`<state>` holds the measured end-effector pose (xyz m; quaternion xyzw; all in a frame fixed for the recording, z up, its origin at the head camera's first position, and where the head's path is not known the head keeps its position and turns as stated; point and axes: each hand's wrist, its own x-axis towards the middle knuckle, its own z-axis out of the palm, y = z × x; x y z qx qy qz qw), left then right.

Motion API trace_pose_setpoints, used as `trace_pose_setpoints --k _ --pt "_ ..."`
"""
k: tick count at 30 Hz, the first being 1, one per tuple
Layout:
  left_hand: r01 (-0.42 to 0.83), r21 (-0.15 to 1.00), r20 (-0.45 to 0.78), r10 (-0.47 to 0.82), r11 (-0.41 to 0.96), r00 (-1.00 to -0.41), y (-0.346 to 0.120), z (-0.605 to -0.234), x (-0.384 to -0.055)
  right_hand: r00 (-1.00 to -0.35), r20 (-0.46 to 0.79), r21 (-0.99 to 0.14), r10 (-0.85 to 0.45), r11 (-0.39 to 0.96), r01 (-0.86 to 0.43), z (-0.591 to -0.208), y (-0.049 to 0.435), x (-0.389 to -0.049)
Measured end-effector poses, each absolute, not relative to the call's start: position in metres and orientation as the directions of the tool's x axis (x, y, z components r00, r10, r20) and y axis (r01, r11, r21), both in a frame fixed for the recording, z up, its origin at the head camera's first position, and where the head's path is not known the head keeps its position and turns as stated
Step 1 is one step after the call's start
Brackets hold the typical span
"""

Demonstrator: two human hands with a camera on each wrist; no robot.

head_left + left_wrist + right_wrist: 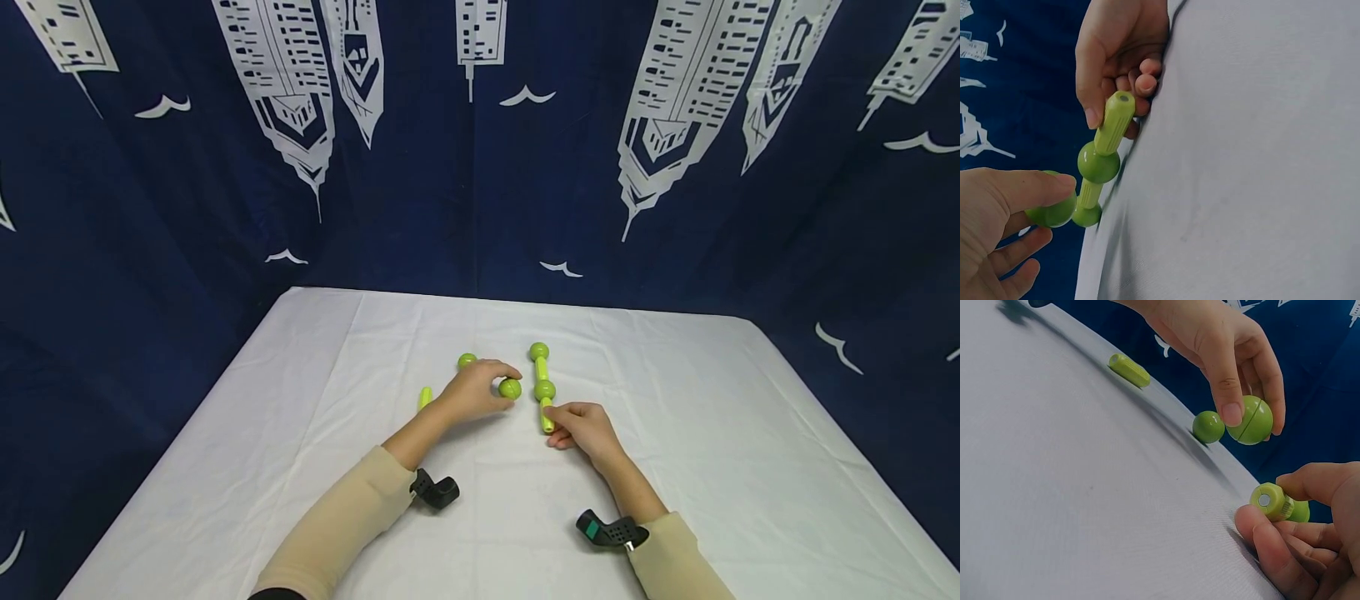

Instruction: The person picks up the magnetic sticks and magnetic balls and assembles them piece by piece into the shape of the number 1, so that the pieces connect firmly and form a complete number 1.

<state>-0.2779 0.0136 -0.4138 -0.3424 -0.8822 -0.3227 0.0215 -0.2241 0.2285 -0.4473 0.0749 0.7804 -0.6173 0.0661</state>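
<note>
My left hand point(474, 392) pinches a glossy green ball point(510, 389) between thumb and fingers. A seam runs round this ball in the right wrist view. Just to its right stands a chain of two green balls and two yellow-green ribbed rods, joined end to end. My right hand point(588, 429) pinches the near rod point(548, 423) of that chain. The middle ball point(1099, 162) joins this rod to the far rod point(542, 369), and the end ball point(538, 351) caps the far side. A round silvery disc point(1264, 500) shows in the near rod's free end.
On the white-covered table point(495, 533), a loose green ball point(467, 360) lies beyond my left hand. Another yellow-green rod point(1129, 370) lies left of it, partly hidden by my left wrist in the head view. A dark blue patterned curtain point(480, 208) hangs behind the table.
</note>
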Motion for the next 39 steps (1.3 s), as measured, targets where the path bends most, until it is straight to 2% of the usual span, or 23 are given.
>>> trace_pose_setpoints --k 6,10,14,25,39 --pt "0.609 0.531 0.246 0.581 0.589 -0.776 0.017 -0.416 -0.269 -0.982 -0.187 -0.953 0.024 0.238 0.187 -0.422 0.220 -0.209" --pt "0.564 0.554 0.241 0.531 0.612 -0.813 0.020 -0.419 -0.262 -0.983 -0.183 -0.956 0.026 0.228 0.184 -0.433 0.223 -0.214" --pt "0.518 0.621 0.233 0.493 0.588 -0.838 0.023 -0.422 -0.257 -0.982 -0.187 -0.958 0.029 0.217 0.188 -0.449 0.229 -0.224" --pt "0.400 0.779 0.167 0.454 0.484 -0.875 0.026 -0.427 -0.246 -0.987 -0.161 -0.961 0.005 0.229 0.158 -0.415 0.217 -0.203" --pt "0.284 0.851 0.062 0.453 0.442 -0.889 0.031 -0.433 -0.233 -0.983 -0.177 -0.954 0.042 0.237 0.182 -0.449 0.229 -0.224"
